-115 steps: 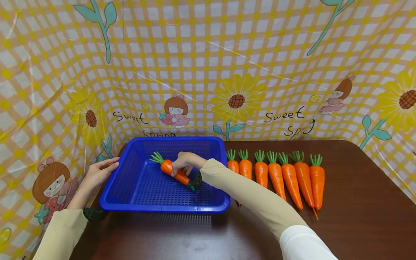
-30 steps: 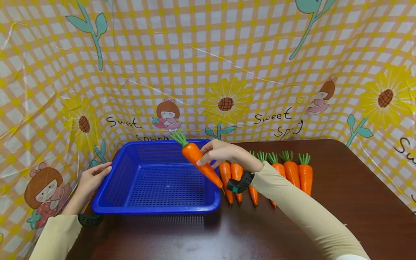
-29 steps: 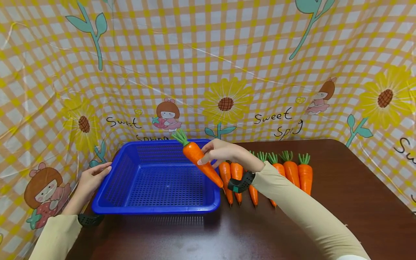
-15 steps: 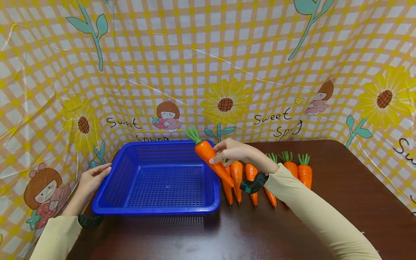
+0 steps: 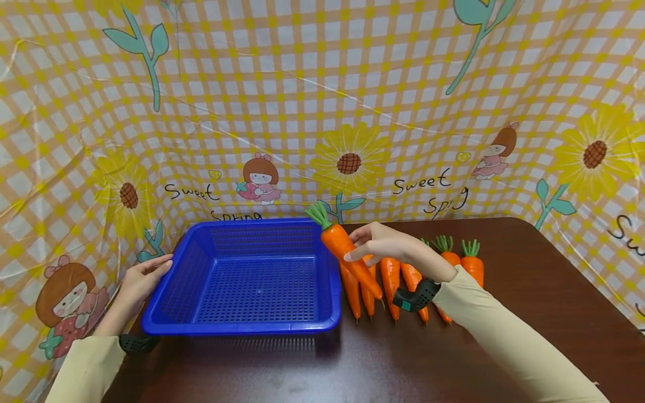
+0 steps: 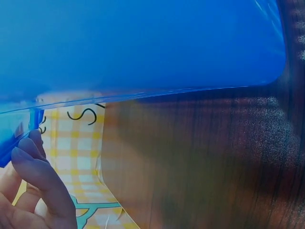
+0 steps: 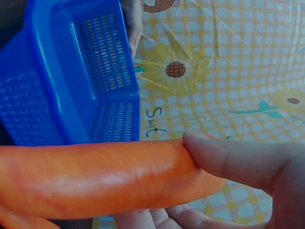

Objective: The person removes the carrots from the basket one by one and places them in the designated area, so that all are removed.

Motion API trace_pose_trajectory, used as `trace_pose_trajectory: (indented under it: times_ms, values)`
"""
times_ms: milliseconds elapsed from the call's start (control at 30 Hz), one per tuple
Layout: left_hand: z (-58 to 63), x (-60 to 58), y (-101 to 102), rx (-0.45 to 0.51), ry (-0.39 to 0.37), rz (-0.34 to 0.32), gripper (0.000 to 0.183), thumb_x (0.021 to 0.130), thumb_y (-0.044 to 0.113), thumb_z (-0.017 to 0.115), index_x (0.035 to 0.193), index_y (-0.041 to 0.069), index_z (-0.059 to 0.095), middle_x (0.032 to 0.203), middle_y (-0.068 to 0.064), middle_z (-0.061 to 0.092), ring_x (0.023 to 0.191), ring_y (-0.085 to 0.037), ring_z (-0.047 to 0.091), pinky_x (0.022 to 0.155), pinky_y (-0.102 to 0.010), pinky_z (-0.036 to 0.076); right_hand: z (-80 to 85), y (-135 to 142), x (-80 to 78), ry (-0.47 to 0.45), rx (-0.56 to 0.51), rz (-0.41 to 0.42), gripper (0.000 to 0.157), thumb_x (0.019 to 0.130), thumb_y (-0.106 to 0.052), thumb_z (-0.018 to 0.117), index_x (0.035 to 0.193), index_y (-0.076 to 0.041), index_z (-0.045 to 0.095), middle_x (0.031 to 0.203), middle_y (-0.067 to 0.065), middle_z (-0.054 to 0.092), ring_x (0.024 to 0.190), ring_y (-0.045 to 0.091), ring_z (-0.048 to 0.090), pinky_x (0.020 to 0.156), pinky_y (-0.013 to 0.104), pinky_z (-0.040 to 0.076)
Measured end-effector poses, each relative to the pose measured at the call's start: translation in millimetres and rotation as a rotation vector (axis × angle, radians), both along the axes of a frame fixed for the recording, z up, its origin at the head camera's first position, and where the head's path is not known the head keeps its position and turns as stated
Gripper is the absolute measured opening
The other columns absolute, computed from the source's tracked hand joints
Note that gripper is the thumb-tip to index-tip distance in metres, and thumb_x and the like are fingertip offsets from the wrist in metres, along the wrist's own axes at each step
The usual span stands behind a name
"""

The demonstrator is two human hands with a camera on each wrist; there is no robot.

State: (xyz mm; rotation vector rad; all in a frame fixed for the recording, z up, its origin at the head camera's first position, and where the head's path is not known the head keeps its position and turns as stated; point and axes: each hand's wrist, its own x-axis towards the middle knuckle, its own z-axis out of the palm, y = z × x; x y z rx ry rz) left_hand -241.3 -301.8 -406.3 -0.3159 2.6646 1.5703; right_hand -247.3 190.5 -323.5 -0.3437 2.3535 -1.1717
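My right hand [image 5: 390,245] pinches an orange carrot [image 5: 339,242] between thumb and fingers, its green top pointing up and left, its tip down and right. It hangs tilted just right of the blue plastic basket [image 5: 242,326], overlapping the row of carrots in the head view. Seen from the right wrist, the thumb presses on the side of the held carrot [image 7: 95,179], with fingertips below it. My left hand [image 5: 140,281] holds the basket's left rim; up close its fingers [image 6: 45,179] curl at the blue edge. Nothing lies inside the basket.
Several more carrots [image 5: 390,285] lie side by side on the dark brown table [image 5: 524,291], right of the basket, partly hidden under my right hand and wrist. Behind the table hangs a checked yellow cloth [image 5: 282,112] with printed flowers, which also covers the sides.
The right hand has lifted the carrot up out of the basket and carried it rightward, over the rim to the row of carrots. My left hand stays at the basket's left rim.
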Motion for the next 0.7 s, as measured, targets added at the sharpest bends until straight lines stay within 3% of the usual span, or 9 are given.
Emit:
trace_pose_trajectory:
  times_ms: [200,333,700]
  values:
    - [-0.7,0.2,-1,0.013,0.002,0.002,0.068,0.095,0.047,0.054,0.144,0.001,0.043,0.082,0.023,0.059,0.071,0.001,0.061,0.065,-0.023,0.053,-2.0,15,5.9,0.011,-0.001,-0.029,0.067,0.088,-0.026,0.068,0.138,0.009,0.041,0.129,0.024,0.054,0.094,0.019,0.063,0.082,0.036,0.056]
    - [-0.8,0.4,-1,0.007,0.002,0.001,0.068,0.095,0.047,0.054,0.144,0.002,0.043,0.083,0.023,0.059,0.071,0.002,0.061,0.065,-0.023,0.053,-2.0,27,10.6,0.012,-0.01,-0.038,0.071,0.089,-0.028,0.067,0.141,0.01,0.037,0.137,0.027,0.046,0.099,0.02,0.063,0.085,0.039,0.055]
    - [-2.2,0.6,-2,-0.022,0.016,0.001,0.068,0.094,0.049,0.054,0.143,0.002,0.044,0.096,0.019,0.06,0.075,0.006,0.057,0.068,-0.019,0.051,-9.2,60,16.7,0.012,0.002,-0.093,0.079,0.089,-0.031,0.066,0.144,0.012,0.029,0.139,0.03,0.041,0.11,0.026,0.06,0.084,0.037,0.055]
